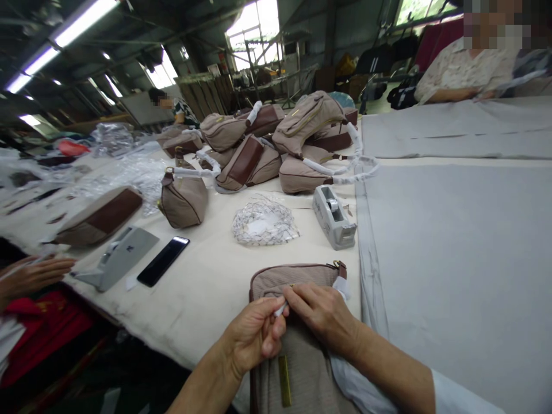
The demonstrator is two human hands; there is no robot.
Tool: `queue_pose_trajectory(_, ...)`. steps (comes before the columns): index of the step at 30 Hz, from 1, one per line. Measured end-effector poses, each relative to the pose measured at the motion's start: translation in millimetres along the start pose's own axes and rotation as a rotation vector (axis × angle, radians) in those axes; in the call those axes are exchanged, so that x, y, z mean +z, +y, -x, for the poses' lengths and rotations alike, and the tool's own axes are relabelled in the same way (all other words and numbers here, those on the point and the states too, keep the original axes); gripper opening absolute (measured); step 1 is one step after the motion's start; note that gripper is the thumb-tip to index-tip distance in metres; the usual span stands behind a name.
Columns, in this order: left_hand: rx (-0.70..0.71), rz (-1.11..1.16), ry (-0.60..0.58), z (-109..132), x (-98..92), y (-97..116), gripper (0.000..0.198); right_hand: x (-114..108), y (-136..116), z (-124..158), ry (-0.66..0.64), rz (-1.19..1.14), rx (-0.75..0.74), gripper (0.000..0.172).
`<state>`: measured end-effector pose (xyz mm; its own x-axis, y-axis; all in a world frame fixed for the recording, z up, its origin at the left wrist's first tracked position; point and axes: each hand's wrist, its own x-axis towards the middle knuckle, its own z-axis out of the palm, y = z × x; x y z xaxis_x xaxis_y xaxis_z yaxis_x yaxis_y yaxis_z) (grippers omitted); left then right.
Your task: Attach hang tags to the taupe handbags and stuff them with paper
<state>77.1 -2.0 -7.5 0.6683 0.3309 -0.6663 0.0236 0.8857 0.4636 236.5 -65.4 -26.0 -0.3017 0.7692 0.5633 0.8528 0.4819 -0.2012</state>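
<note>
A taupe handbag (302, 351) with brown piping and a gold-coloured bar lies on the table in front of me, under both hands. My left hand (256, 333) is closed, its thumb and finger pinching a small white strip (280, 310) over the upper part of the bag. Beside it, my right hand (323, 316) rests on the bag, its thumb and forefinger pressed together against the left fingertips. A bit of gold-coloured metal shows by the right fingers; what they grip is hidden. White wrapping (342, 286) covers the strap near the brown tab at the bag's top right.
Behind the bag are a grey tape dispenser (334, 218) and a clear bag of netted material (264, 221). Farther back, several handbags (254, 155) are piled up. A phone (164, 261) and another dispenser (123, 256) lie left, near a co-worker's hand (38, 273).
</note>
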Motion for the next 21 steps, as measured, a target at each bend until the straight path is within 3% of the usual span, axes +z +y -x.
queue_pose_trajectory(6, -0.065, 0.047, 0.013, 1, 3.2, 4, 0.04, 6, 18, -9, 0.034, 0.008, -0.16, 0.024)
queue_pose_trajectory(13, -0.108, 0.113, -0.029, 0, -1.1, 6, 0.049, 10, 41, -26, -0.115, 0.013, -0.4, 0.022)
queue_pose_trajectory(21, -0.138, 0.139, -0.045, -2, -6.2, 6, 0.053, 11, 47, -37, -0.164, 0.059, -0.537, 0.021)
